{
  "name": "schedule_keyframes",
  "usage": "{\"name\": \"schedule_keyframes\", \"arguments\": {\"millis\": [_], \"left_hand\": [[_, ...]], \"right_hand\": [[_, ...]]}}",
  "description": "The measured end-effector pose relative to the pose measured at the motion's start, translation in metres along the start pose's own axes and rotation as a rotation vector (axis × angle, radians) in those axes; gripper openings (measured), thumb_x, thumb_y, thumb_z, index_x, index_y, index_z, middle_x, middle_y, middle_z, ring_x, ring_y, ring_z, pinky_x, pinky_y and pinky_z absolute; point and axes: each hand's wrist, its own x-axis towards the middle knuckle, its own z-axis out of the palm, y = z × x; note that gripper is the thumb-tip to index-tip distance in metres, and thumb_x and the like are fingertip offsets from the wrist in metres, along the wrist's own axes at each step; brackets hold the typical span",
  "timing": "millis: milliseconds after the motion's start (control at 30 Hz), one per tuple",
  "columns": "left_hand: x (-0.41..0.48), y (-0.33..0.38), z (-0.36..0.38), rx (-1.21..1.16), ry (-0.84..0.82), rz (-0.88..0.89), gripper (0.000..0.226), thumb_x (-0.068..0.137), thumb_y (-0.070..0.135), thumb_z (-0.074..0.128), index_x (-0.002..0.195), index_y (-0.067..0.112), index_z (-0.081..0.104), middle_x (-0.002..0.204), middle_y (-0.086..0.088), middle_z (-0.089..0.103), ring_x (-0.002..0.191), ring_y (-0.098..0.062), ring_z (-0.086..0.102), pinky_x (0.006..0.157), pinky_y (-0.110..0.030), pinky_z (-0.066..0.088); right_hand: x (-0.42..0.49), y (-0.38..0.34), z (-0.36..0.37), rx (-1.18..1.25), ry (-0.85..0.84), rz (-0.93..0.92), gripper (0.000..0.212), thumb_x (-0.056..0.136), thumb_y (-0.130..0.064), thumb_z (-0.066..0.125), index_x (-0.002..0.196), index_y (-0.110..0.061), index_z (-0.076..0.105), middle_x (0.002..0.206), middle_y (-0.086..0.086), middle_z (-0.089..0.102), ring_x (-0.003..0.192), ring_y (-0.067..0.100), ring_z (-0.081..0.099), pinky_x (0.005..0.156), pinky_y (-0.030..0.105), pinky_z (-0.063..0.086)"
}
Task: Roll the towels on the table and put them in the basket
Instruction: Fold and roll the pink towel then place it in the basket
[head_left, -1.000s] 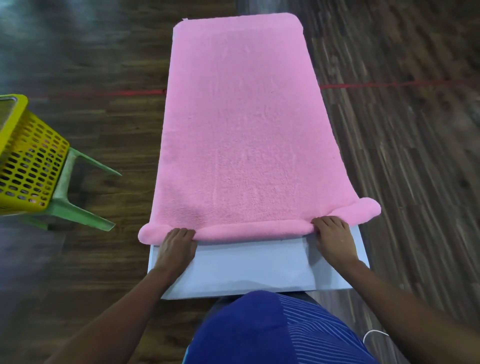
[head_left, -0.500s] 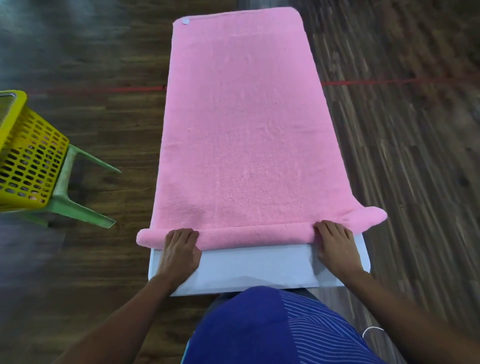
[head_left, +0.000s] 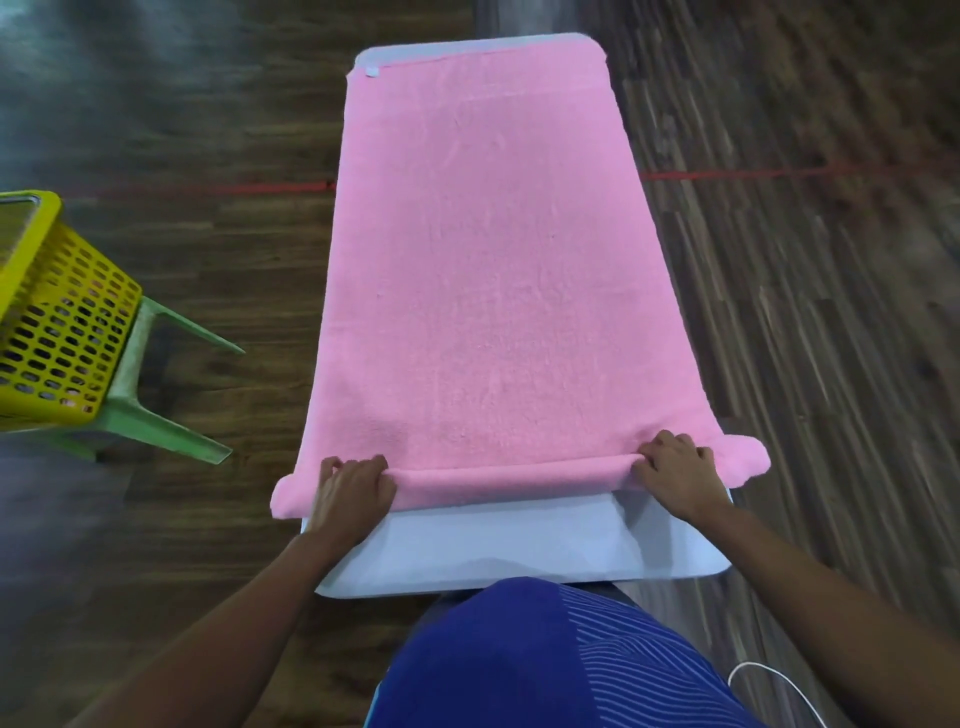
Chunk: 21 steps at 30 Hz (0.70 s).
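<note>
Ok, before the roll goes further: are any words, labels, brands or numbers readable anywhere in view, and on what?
No text can be read in this view.
Small white tag at the far left corner of the pink towel: too small and blurred to read.
Yellow basket: no label showing.
Blue shirt: stripe pattern only, no lettering.

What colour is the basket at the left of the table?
The basket is yellow, seen best in the head view.
</note>
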Motion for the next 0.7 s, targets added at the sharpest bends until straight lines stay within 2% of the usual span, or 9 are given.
{"name": "schedule_keyframes", "arguments": {"millis": [100, 200, 267, 333, 400, 467, 567, 633, 700], "left_hand": [[0.004, -0.001, 0.003, 0.014, 0.158, -0.045, 0.016, 0.083, 0.014, 0.059, 0.098, 0.01, 0.063, 0.094, -0.008, 0.063, 0.086, -0.03, 0.056, 0.086, -0.046, 0.038], [-0.001, 0.007, 0.007, 0.008, 0.274, 0.077, 0.019, 0.079, 0.003, 0.061, 0.097, 0.007, 0.063, 0.095, -0.01, 0.06, 0.085, -0.031, 0.053, 0.077, -0.044, 0.04], [-0.01, 0.01, 0.015, 0.022, 0.245, 0.217, 0.029, 0.079, 0.014, 0.049, 0.103, 0.007, 0.064, 0.099, -0.009, 0.061, 0.089, -0.029, 0.055, 0.08, -0.041, 0.042], [-0.019, 0.007, 0.02, 0.046, 0.156, 0.247, 0.043, 0.077, 0.024, 0.046, 0.113, 0.007, 0.063, 0.107, -0.009, 0.062, 0.097, -0.027, 0.056, 0.089, -0.042, 0.044], [-0.023, 0.003, 0.022, 0.055, 0.101, 0.23, 0.048, 0.076, 0.022, 0.056, 0.12, 0.005, 0.06, 0.113, -0.012, 0.062, 0.102, -0.029, 0.056, 0.095, -0.046, 0.046], [-0.022, 0.002, 0.02, 0.035, 0.093, 0.207, 0.048, 0.071, 0.01, 0.068, 0.118, 0.002, 0.062, 0.11, -0.015, 0.065, 0.098, -0.033, 0.06, 0.092, -0.048, 0.05], [-0.013, 0.005, 0.009, -0.008, 0.089, 0.161, 0.036, 0.071, 0.01, 0.06, 0.105, 0.002, 0.068, 0.096, -0.014, 0.07, 0.085, -0.032, 0.065, 0.081, -0.045, 0.054], [-0.008, 0.005, 0.001, 0.013, 0.044, 0.15, 0.028, 0.075, 0.019, 0.053, 0.093, 0.007, 0.07, 0.083, -0.01, 0.071, 0.073, -0.029, 0.065, 0.075, -0.042, 0.053], [-0.004, 0.004, -0.009, 0.014, -0.058, 0.126, 0.032, 0.081, 0.031, 0.039, 0.087, 0.014, 0.065, 0.073, -0.006, 0.069, 0.063, -0.028, 0.061, 0.073, -0.039, 0.051]], "right_hand": [[0.004, -0.003, 0.0, -0.046, 0.244, 0.005, 0.024, 0.08, -0.019, 0.066, 0.104, -0.015, 0.062, 0.1, 0.008, 0.06, 0.092, 0.032, 0.052, 0.079, 0.043, 0.036], [0.001, -0.004, 0.007, -0.015, 0.408, -0.127, 0.023, 0.07, -0.001, 0.075, 0.089, -0.006, 0.062, 0.087, 0.013, 0.058, 0.075, 0.033, 0.051, 0.063, 0.04, 0.04], [-0.003, -0.004, 0.015, 0.006, 0.395, -0.188, 0.027, 0.069, 0.002, 0.073, 0.093, -0.006, 0.062, 0.093, 0.012, 0.06, 0.078, 0.032, 0.053, 0.065, 0.039, 0.042], [-0.01, 0.0, 0.024, -0.022, 0.336, -0.205, 0.039, 0.067, 0.002, 0.071, 0.105, -0.004, 0.063, 0.106, 0.014, 0.063, 0.092, 0.034, 0.057, 0.078, 0.043, 0.047], [-0.012, 0.005, 0.029, -0.068, 0.305, -0.207, 0.047, 0.071, 0.0, 0.07, 0.117, -0.003, 0.061, 0.119, 0.016, 0.062, 0.109, 0.035, 0.057, 0.097, 0.049, 0.044], [-0.009, 0.008, 0.028, -0.071, 0.318, -0.2, 0.044, 0.075, 0.0, 0.069, 0.118, -0.004, 0.061, 0.12, 0.015, 0.063, 0.113, 0.035, 0.057, 0.105, 0.05, 0.039], [-0.004, 0.004, 0.02, -0.061, 0.341, -0.166, 0.028, 0.08, -0.01, 0.054, 0.104, -0.01, 0.067, 0.102, 0.008, 0.07, 0.098, 0.031, 0.062, 0.097, 0.043, 0.037], [-0.004, -0.001, 0.009, -0.106, 0.244, -0.145, 0.035, 0.08, -0.026, 0.036, 0.093, -0.017, 0.068, 0.09, 0.002, 0.071, 0.088, 0.027, 0.06, 0.087, 0.04, 0.036], [-0.006, -0.005, 0.001, -0.206, 0.085, -0.13, 0.048, 0.08, -0.036, 0.021, 0.093, -0.022, 0.066, 0.09, 0.0, 0.07, 0.09, 0.024, 0.059, 0.083, 0.037, 0.032]]}}
